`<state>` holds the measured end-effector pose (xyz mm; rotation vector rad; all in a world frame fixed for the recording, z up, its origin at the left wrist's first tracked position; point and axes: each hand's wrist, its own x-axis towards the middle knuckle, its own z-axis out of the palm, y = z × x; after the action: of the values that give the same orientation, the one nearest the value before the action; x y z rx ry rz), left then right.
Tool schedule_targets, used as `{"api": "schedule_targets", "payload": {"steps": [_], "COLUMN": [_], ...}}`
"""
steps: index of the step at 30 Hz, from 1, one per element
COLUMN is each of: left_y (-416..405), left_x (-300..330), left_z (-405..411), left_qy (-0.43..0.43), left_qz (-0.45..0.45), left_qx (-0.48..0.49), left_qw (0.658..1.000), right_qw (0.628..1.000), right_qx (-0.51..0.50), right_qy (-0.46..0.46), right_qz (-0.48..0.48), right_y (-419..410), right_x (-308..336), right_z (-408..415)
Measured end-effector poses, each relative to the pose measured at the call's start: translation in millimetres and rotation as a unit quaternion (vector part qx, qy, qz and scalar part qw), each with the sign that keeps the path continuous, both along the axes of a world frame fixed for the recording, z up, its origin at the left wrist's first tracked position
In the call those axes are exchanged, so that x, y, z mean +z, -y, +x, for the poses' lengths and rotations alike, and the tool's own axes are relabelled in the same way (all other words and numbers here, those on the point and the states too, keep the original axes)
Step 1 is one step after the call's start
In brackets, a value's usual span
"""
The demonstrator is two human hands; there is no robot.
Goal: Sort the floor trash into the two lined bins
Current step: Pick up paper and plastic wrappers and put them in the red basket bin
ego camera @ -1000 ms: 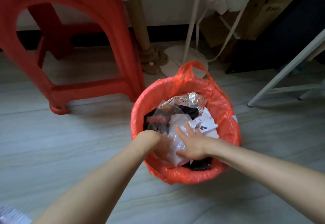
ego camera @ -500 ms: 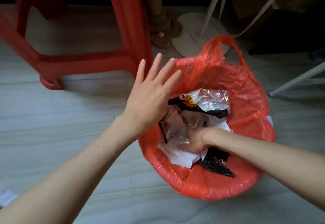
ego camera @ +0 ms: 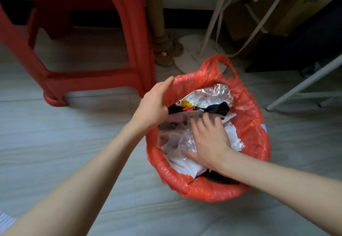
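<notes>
A bin lined with a red plastic bag (ego camera: 248, 117) stands on the pale floor. It holds a silver foil wrapper (ego camera: 212, 96), clear plastic film (ego camera: 177, 141), white paper (ego camera: 187, 165) and black scraps. My left hand (ego camera: 155, 104) grips the bin's left rim, fingers curled over the liner. My right hand (ego camera: 207, 139) lies flat on the trash inside the bin, fingers spread and pressing down on the clear film. Only one bin is in view.
A red plastic stool (ego camera: 118, 31) stands just left of the bin. Behind it are a brown post (ego camera: 157, 22), a white fan base (ego camera: 194, 50) with its pole and cardboard boxes. A white frame leg (ego camera: 303, 85) slants at the right. A white scrap (ego camera: 5, 219) lies at the bottom left.
My left hand came down from mid-air, fingers spread, and took hold of the bin's left rim. My right hand opened from a curled grip and now presses flat on the trash.
</notes>
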<state>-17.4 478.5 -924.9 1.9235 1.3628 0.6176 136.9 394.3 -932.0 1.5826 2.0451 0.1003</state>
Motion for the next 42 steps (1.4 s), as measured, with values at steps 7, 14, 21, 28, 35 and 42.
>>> {"api": "schedule_targets", "payload": {"steps": [7,14,21,28,35,42], "left_y": [-5,-8,-7,-10,-3,7], "left_x": [3,1,2,-6,9,33], "left_z": [-2,-4,-2,0,-1,-20], "left_qy": [0.047,0.084,0.119,0.117,0.089,0.085], "left_qz": [-0.014,-0.03,-0.06,-0.083,-0.059,-0.051], "left_qx": [0.003,0.003,0.01,0.018,0.031,0.043], "left_qw": [0.999,0.996,0.991,0.99,0.994,0.994], "right_qw": [0.986,0.985,0.976,0.963,0.971,0.982], "right_qx": [0.096,0.083,0.091,0.067,0.044,0.06], "right_qy": [-0.131,-0.149,-0.195,-0.203,-0.181,-0.127], "right_qz": [0.044,-0.038,-0.037,-0.164,-0.149,-0.123], "right_y": [-5,-20,-15,-22,-25,-23], "right_x": [-6,-59,-82,-113,-87,-34], "right_z": [8,13,22,21,16,4]}}
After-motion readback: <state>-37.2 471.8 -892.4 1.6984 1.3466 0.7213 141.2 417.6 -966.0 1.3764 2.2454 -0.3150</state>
